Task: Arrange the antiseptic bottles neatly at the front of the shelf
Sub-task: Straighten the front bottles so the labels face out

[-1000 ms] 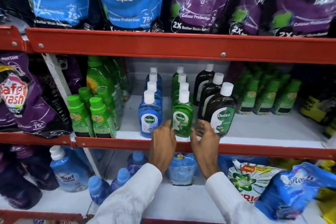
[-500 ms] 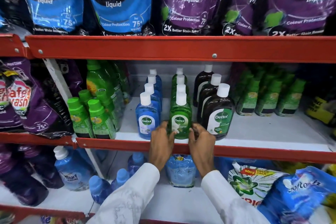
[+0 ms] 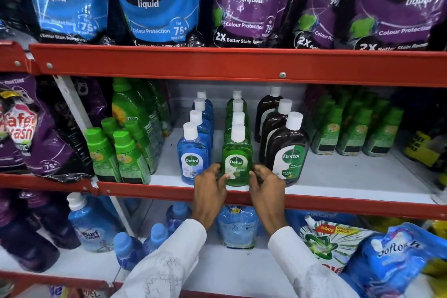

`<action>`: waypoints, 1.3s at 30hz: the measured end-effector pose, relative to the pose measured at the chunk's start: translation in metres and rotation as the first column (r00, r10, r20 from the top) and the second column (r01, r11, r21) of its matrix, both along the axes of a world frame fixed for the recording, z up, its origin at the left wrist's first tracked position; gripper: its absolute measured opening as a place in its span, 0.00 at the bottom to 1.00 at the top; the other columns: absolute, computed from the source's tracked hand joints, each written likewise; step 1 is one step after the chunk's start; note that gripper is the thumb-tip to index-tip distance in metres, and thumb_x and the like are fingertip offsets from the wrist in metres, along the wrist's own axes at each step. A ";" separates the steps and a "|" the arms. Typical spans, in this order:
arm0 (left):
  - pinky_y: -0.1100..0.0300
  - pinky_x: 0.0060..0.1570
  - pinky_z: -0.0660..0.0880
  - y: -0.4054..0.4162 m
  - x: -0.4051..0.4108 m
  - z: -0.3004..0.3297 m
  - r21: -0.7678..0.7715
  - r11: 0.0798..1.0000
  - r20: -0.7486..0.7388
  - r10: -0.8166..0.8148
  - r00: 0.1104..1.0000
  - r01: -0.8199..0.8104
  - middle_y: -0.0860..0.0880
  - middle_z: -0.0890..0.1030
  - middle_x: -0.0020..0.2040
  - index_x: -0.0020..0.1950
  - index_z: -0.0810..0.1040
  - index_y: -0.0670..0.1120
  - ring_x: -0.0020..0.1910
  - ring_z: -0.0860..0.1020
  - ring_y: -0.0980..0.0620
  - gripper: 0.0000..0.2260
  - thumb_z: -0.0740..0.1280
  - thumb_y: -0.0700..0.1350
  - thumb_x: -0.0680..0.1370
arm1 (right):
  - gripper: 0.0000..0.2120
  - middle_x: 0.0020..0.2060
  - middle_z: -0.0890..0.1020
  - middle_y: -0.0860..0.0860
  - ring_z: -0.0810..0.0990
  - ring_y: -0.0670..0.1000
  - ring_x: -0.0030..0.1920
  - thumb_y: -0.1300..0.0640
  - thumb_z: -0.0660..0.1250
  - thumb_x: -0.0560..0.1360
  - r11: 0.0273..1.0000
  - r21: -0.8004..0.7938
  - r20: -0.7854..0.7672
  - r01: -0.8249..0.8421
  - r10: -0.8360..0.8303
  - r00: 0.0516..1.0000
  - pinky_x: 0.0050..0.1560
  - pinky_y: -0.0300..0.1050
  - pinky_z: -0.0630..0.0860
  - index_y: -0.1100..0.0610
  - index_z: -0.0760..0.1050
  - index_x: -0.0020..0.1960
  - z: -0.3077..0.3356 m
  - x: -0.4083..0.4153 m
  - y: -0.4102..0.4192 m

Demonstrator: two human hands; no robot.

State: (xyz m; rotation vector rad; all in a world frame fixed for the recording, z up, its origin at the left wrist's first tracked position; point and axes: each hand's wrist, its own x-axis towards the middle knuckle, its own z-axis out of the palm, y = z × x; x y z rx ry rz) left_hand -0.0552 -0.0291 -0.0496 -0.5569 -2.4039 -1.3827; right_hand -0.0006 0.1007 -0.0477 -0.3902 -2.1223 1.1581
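Three rows of Dettol antiseptic bottles with white caps stand on the middle shelf (image 3: 338, 176). The front green bottle (image 3: 237, 152) stands upright at the shelf's front edge. My left hand (image 3: 210, 186) grips its lower left side and my right hand (image 3: 266, 184) its lower right side. A row of blue bottles (image 3: 192, 152) runs back on the left. On the right, a row of dark brown bottles (image 3: 286, 150) runs back. More green bottles line up behind the front one.
Green-capped cleaner bottles (image 3: 130, 152) crowd the shelf's left; small green bottles (image 3: 353, 133) stand at the back right. A red shelf lip (image 3: 338, 203) runs along the front. Detergent pouches (image 3: 154, 2) hang above. Softener bottles and packs fill the shelf below.
The green bottle was tilted and held slightly behind the edge; now it stands straight at the front, label facing out. Both hands slid lower around its base.
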 end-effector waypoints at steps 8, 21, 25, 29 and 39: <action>0.54 0.53 0.82 -0.002 0.005 0.000 0.006 1.000 -0.029 -0.010 1.000 0.010 0.45 0.87 0.51 0.57 0.80 0.42 0.46 0.84 0.52 0.09 0.70 0.41 0.77 | 0.15 0.56 0.85 0.51 0.83 0.43 0.52 0.59 0.68 0.77 0.996 -0.034 0.031 -0.078 0.079 0.996 0.59 0.34 0.77 0.59 0.79 0.63 0.004 0.013 0.006; 0.71 0.50 0.75 0.067 0.052 0.010 0.087 0.996 -0.143 -0.014 0.990 0.026 0.47 0.87 0.47 0.57 0.83 0.45 0.42 0.83 0.55 0.12 0.72 0.41 0.74 | 0.18 0.53 0.84 0.55 0.81 0.42 0.41 0.66 0.71 0.72 0.994 -0.097 0.122 0.056 -0.044 0.992 0.38 0.16 0.68 0.60 0.77 0.62 0.017 0.053 0.118; 0.58 0.53 0.79 0.088 0.043 0.003 0.008 0.999 -0.008 -0.039 0.999 0.039 0.45 0.87 0.52 0.64 0.77 0.45 0.48 0.84 0.49 0.20 0.72 0.48 0.75 | 0.19 0.56 0.84 0.53 0.81 0.46 0.51 0.65 0.70 0.74 0.996 0.034 0.214 -0.077 0.068 0.975 0.47 0.18 0.68 0.59 0.77 0.64 0.019 0.042 0.129; 0.60 0.53 0.79 0.095 0.038 0.008 0.015 0.999 -0.003 -0.034 0.999 0.034 0.46 0.87 0.51 0.60 0.79 0.44 0.49 0.84 0.52 0.15 0.72 0.47 0.75 | 0.15 0.52 0.87 0.52 0.84 0.50 0.53 0.62 0.72 0.73 0.994 -0.018 0.207 -0.109 0.111 0.972 0.61 0.46 0.78 0.56 0.81 0.59 0.018 0.038 0.138; 0.71 0.52 0.74 0.096 0.038 0.008 -0.029 0.999 0.006 -0.019 1.000 0.019 0.47 0.87 0.53 0.62 0.79 0.43 0.50 0.83 0.55 0.15 0.71 0.44 0.77 | 0.16 0.51 0.86 0.55 0.85 0.47 0.50 0.62 0.75 0.71 0.972 -0.166 0.153 -0.164 0.190 0.970 0.56 0.42 0.80 0.61 0.81 0.58 0.015 0.045 0.141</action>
